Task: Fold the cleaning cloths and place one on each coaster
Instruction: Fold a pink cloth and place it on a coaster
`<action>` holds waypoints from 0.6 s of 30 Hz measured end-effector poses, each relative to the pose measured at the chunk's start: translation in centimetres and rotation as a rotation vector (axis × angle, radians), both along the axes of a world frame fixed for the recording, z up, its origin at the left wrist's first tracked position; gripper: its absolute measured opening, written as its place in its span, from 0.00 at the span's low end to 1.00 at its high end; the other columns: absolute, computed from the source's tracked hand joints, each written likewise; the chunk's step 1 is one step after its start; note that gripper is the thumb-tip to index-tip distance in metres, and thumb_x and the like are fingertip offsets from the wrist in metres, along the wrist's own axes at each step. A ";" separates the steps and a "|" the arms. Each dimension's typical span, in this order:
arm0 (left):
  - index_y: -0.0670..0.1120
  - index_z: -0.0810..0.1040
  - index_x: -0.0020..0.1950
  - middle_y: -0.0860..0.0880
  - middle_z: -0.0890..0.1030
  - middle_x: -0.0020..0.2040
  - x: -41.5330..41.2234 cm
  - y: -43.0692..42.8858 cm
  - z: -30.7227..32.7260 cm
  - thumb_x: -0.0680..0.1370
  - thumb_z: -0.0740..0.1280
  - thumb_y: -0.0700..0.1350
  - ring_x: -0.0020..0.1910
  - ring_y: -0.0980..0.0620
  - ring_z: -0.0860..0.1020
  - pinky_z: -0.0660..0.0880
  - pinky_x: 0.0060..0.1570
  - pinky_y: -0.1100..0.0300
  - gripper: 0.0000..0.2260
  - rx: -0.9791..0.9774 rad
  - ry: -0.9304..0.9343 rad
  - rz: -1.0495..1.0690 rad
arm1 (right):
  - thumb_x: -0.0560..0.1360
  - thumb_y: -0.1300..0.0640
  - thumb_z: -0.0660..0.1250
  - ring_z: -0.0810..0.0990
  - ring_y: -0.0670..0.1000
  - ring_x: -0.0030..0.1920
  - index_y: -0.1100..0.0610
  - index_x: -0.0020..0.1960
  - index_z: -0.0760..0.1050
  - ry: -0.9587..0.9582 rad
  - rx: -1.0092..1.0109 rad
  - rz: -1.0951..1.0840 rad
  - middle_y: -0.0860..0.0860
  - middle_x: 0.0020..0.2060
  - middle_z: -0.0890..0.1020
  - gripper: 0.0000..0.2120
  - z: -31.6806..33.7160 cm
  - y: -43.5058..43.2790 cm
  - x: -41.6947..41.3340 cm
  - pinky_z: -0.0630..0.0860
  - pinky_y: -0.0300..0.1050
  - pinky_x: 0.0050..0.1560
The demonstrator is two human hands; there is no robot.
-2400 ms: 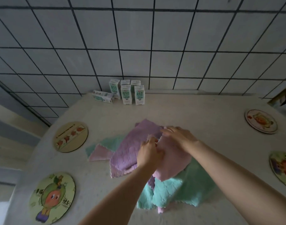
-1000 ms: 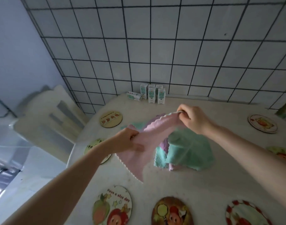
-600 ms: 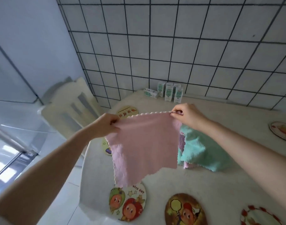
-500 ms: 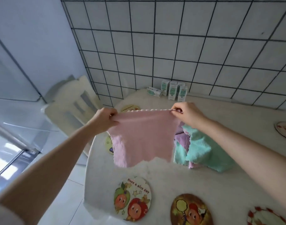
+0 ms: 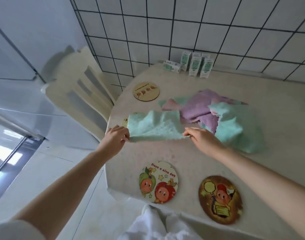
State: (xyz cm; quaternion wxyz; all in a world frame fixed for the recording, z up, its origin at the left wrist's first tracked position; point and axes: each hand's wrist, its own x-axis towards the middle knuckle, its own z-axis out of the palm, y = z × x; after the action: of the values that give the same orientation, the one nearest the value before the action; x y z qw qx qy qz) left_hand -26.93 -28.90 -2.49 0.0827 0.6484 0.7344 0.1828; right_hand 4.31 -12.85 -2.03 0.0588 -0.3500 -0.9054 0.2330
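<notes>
Cleaning cloth: one mint-green cloth [image 5: 153, 126] stretched flat and rumpled near the table's left edge, long axis running left to right.
Left hand [image 5: 114, 140]: pinches the cloth's near left corner.
Right hand [image 5: 202, 140]: pinches the cloth's near right corner.
Cloth pile [image 5: 222, 115]: green, purple and pink cloths heaped toward the table's middle, just right of the held cloth; exact count cannot be told.
Coasters: three whole; a pale one [image 5: 146, 91] toward the far left corner, two cartoon ones [image 5: 158, 182] [image 5: 220, 199] at the near edge.
Cartons [image 5: 194, 65]: about five at the far edge, one lying down.
Surface: pale speckled table [image 5: 165, 153].
Room: white tiled wall [image 5: 182, 32], cream chair [image 5: 82, 89] left.
</notes>
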 end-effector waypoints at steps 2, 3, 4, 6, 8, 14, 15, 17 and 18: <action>0.45 0.80 0.40 0.51 0.82 0.40 1.1 -2.3 -2.6 0.68 0.74 0.33 0.43 0.49 0.79 0.76 0.50 0.52 0.08 -0.037 -0.012 -0.053 | 0.76 0.71 0.60 0.74 0.52 0.65 0.57 0.62 0.76 -0.103 -0.037 0.014 0.54 0.65 0.75 0.18 -3.0 -2.5 1.3 0.64 0.40 0.68; 0.44 0.80 0.40 0.51 0.82 0.40 1.7 -3.6 -3.7 0.69 0.74 0.33 0.42 0.50 0.80 0.77 0.49 0.54 0.08 -0.061 -0.028 -0.078 | 0.77 0.71 0.59 0.73 0.51 0.67 0.56 0.64 0.75 -0.133 -0.055 0.023 0.53 0.67 0.74 0.19 -4.3 -3.7 2.0 0.61 0.40 0.69; 0.44 0.80 0.40 0.50 0.82 0.39 2.2 -4.7 -4.7 0.69 0.73 0.32 0.40 0.50 0.81 0.77 0.46 0.57 0.08 -0.095 -0.053 -0.096 | 0.77 0.71 0.59 0.72 0.49 0.68 0.55 0.65 0.74 -0.154 -0.076 0.029 0.52 0.67 0.73 0.21 -5.3 -5.0 2.8 0.60 0.39 0.70; 0.44 0.80 0.41 0.50 0.82 0.39 3.2 -7.0 -6.6 0.70 0.72 0.31 0.38 0.49 0.81 0.75 0.42 0.62 0.08 -0.161 -0.100 -0.103 | 0.77 0.72 0.59 0.70 0.47 0.68 0.54 0.67 0.72 -0.179 -0.106 0.048 0.50 0.67 0.73 0.23 -6.8 -7.2 4.2 0.58 0.36 0.70; 0.45 0.80 0.42 0.50 0.82 0.40 3.9 -9.0 -7.9 0.71 0.70 0.33 0.39 0.49 0.81 0.74 0.41 0.63 0.08 -0.217 -0.150 -0.087 | 0.77 0.71 0.59 0.70 0.47 0.69 0.54 0.67 0.72 -0.194 -0.118 0.072 0.49 0.67 0.73 0.23 -7.8 -9.1 5.4 0.56 0.35 0.70; 0.47 0.82 0.46 0.53 0.82 0.43 5.3 -12.5 -9.3 0.73 0.69 0.35 0.42 0.56 0.78 0.72 0.44 0.67 0.07 -0.322 -0.315 -0.008 | 0.75 0.72 0.62 0.76 0.47 0.63 0.54 0.63 0.76 -0.168 -0.126 0.025 0.49 0.62 0.79 0.22 -8.9 -13.3 7.8 0.64 0.34 0.65; 0.46 0.82 0.46 0.54 0.82 0.42 5.3 -12.6 -9.4 0.73 0.69 0.35 0.41 0.56 0.78 0.70 0.43 0.70 0.07 -0.338 -0.338 0.012 | 0.75 0.71 0.61 0.77 0.46 0.62 0.54 0.63 0.76 -0.167 -0.139 0.004 0.49 0.61 0.79 0.21 -8.8 -13.6 7.9 0.66 0.34 0.64; 0.45 0.82 0.46 0.55 0.81 0.40 4.9 -12.4 -9.3 0.73 0.70 0.35 0.39 0.57 0.77 0.67 0.40 0.76 0.07 -0.344 -0.402 0.068 | 0.77 0.68 0.62 0.78 0.42 0.57 0.53 0.61 0.78 -0.145 -0.187 -0.076 0.46 0.58 0.80 0.17 -8.2 -13.5 7.4 0.69 0.32 0.59; 0.44 0.82 0.45 0.55 0.81 0.39 4.5 -12.0 -9.2 0.72 0.70 0.35 0.38 0.56 0.77 0.67 0.38 0.77 0.06 -0.336 -0.443 0.104 | 0.77 0.66 0.63 0.78 0.40 0.54 0.53 0.59 0.78 -0.112 -0.216 -0.131 0.45 0.55 0.81 0.15 -7.9 -13.0 7.0 0.71 0.32 0.57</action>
State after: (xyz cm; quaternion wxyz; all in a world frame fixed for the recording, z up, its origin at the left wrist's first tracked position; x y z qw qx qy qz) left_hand -22.44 -40.91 -11.73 0.3379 0.5313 0.7507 0.1999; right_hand 11.33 -25.89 -9.90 -0.0147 -0.4250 -0.8521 0.3051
